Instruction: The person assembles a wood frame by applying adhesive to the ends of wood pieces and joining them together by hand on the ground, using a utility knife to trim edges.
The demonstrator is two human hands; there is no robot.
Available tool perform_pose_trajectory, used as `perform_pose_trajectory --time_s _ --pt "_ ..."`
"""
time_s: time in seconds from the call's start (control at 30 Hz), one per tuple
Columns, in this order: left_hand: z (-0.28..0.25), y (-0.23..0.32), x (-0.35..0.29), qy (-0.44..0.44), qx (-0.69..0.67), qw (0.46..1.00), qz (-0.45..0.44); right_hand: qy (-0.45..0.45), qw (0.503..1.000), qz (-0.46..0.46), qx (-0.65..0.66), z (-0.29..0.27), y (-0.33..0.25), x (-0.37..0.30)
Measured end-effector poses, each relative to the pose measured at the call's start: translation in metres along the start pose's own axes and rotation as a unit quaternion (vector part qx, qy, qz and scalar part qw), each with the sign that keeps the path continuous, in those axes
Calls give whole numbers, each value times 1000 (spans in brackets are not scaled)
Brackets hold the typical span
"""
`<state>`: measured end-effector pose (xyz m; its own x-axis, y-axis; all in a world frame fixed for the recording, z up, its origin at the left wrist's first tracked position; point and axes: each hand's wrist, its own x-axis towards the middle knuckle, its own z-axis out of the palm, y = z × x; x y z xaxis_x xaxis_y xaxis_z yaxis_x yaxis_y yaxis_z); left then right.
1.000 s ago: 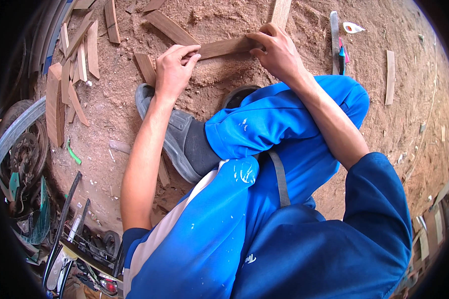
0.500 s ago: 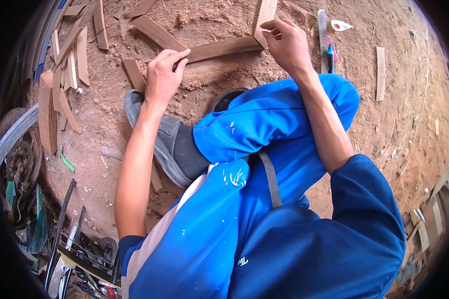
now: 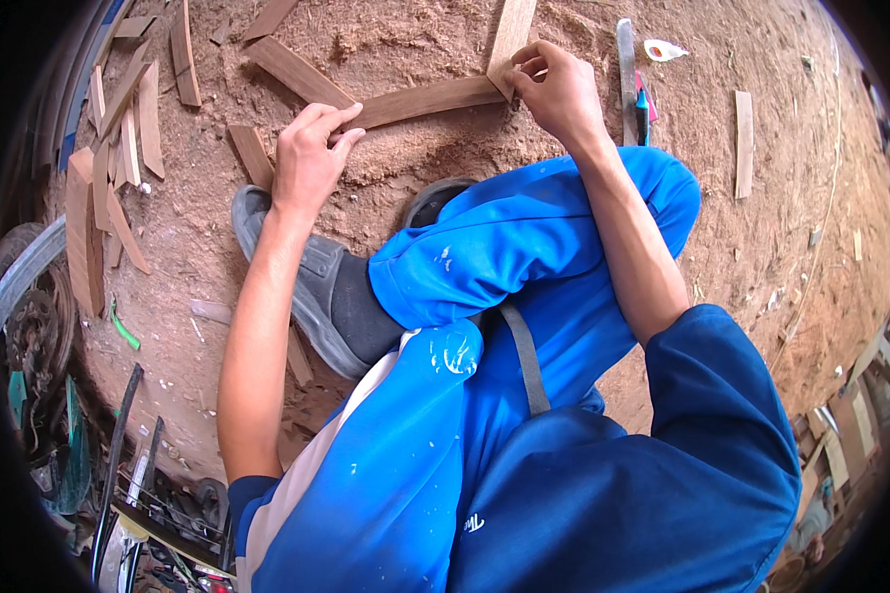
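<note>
A dark brown wooden strip lies roughly level on the sandy ground ahead of me. My left hand pinches its left end, where an angled brown strip meets it. At the other end, a paler wooden strip runs away from me, its near end against the dark strip. My right hand has its thumb and fingertips closed on the pale strip's near end, right at that corner. The fingers partly cover both joints.
Several loose wood strips lie at the left. A long flat blade-like tool, a blue-handled tool and a white glue bottle lie right of my right hand. A single strip lies farther right. My shoe is below my left hand.
My right fingertips have come together onto the pale strip's near end. My left hand keeps its place at the dark strip's left end. The whole view has shifted slightly.
</note>
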<state>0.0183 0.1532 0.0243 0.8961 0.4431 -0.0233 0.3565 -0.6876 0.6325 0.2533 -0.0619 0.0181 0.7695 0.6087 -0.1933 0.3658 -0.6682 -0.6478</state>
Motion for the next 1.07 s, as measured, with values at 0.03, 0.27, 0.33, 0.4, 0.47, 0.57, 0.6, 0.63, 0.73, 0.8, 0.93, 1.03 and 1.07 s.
perform_pose_trajectory --time_s 0.03,0.27,0.33,0.4,0.47,0.57,0.6,0.63,0.73,0.8,0.93,1.03,1.07 --pt "0 -1 0 1 -3 1000 -1 2 1000 0 -1 1 0 0" --pt "2 0 1 2 -13 1000 -1 23 1000 -19 3 7 3 1" --pt "1 1 2 1 -15 1000 1 24 999 -34 5 7 6 2" --pt "1 0 1 0 -3 1000 8 16 999 -38 19 5 1 0" --pt "1 -1 1 1 -11 1000 10 2 999 -31 43 2 -4 -3" --pt "3 0 0 2 -18 1000 8 -20 997 -38 60 3 2 -4" --pt "3 0 0 1 -18 1000 7 -26 997 -46 61 3 4 -4" --pt "3 -1 0 2 -17 1000 9 -31 996 -54 62 3 6 -4" --pt "4 -1 2 -3 -11 1000 14 -48 995 -66 55 3 9 -4" --pt "2 -2 1 -13 4 1000 13 -56 994 -95 26 2 7 -4" --pt "2 -2 0 1 -6 1000 19 -88 982 -160 -52 -6 0 -3" --pt "4 -3 -1 -2 7 1000 26 -175 975 -111 -83 -14 -12 1" --pt "3 -3 0 -3 10 1000 25 -209 970 -83 -90 -19 -21 4"
